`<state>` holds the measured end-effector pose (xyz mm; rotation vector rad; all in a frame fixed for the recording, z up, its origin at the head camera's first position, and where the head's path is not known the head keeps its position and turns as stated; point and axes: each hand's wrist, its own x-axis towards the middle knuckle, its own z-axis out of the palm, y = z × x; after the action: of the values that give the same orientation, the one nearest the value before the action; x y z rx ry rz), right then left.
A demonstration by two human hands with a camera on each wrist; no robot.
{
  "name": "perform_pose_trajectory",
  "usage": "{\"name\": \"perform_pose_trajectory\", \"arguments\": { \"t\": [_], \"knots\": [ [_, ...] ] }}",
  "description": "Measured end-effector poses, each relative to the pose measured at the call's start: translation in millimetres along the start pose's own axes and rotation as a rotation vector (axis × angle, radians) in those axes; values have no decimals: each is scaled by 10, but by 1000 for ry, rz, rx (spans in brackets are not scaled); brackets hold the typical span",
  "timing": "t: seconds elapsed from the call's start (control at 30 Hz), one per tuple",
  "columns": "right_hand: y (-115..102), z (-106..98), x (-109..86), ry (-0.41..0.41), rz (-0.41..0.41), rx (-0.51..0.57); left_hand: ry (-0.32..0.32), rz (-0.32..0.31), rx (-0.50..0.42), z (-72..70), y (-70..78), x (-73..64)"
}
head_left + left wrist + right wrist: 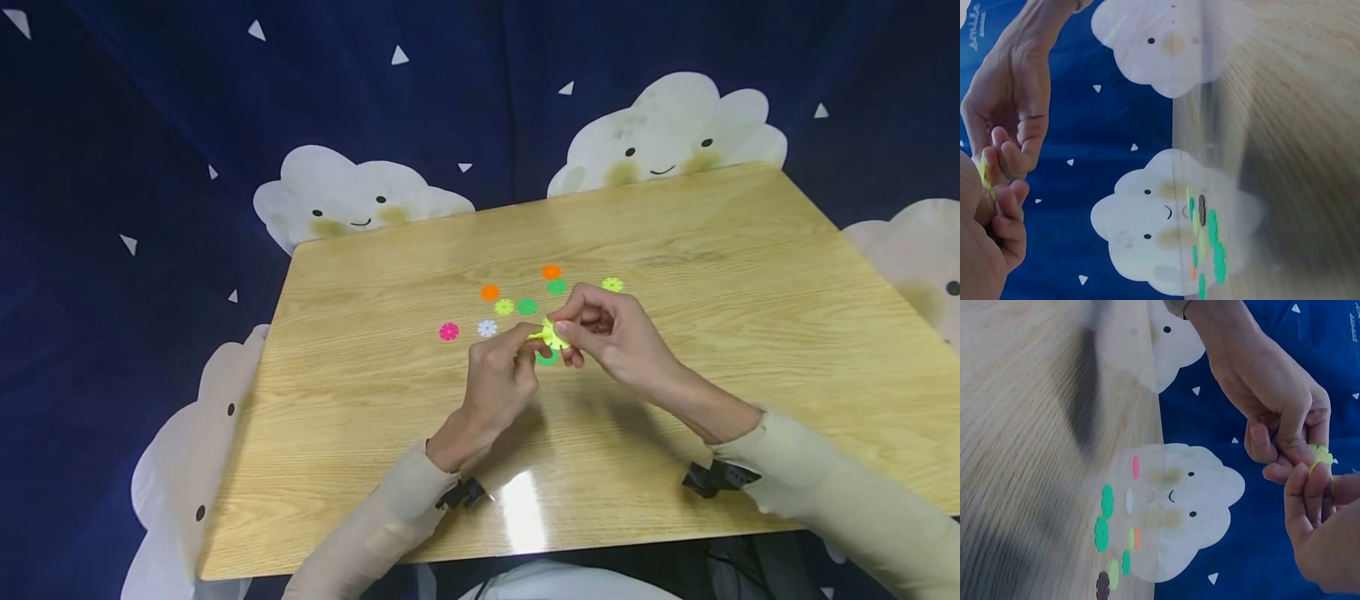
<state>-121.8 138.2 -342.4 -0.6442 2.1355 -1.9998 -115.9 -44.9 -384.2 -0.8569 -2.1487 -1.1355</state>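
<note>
Above the middle of the table, my left hand and right hand meet fingertip to fingertip. The right thumb and fingers pinch a yellow notched disc, its flat face partly turned to the head camera. Between the left thumb and forefinger is another yellow notched disc, seen nearly edge-on. The two discs touch or overlap; fingers hide whether they are slotted together. In the right wrist view, a scalloped yellow edge pokes out from the fingertips. A green disc lies on the table below the hands, partly covered.
Several loose discs lie flat beyond the hands: pink, white, orange, green and yellow-green. A brown disc shows in the wrist views. The wooden table backs onto a navy cloud-patterned curtain.
</note>
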Motion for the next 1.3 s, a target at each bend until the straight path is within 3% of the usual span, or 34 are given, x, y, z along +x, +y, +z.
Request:
{"name": "perform_pose_trajectory", "arguments": {
  "t": [0.17, 0.33, 0.7, 0.9, 1.17, 1.3],
  "knots": [
    [23, -75, 13, -20, -10, -55, -93, -11, -24, -50, -21, 41],
    [75, -104, 41, -33, -26, -162, -185, -95, -105, -87, -66, 50],
    [212, -111, 115, -49, -25, -220, -171, -136, -97, -50, -114, 50],
    [229, -86, 129, -71, -40, -217, -175, -101, -60, -54, -117, 60],
    [251, -107, 120, -77, -8, -229, -208, -104, -31, -84, -114, 50],
    [272, -150, 123, -60, 6, -220, -191, -96, -37, -115, -125, 62]
  ]
}}
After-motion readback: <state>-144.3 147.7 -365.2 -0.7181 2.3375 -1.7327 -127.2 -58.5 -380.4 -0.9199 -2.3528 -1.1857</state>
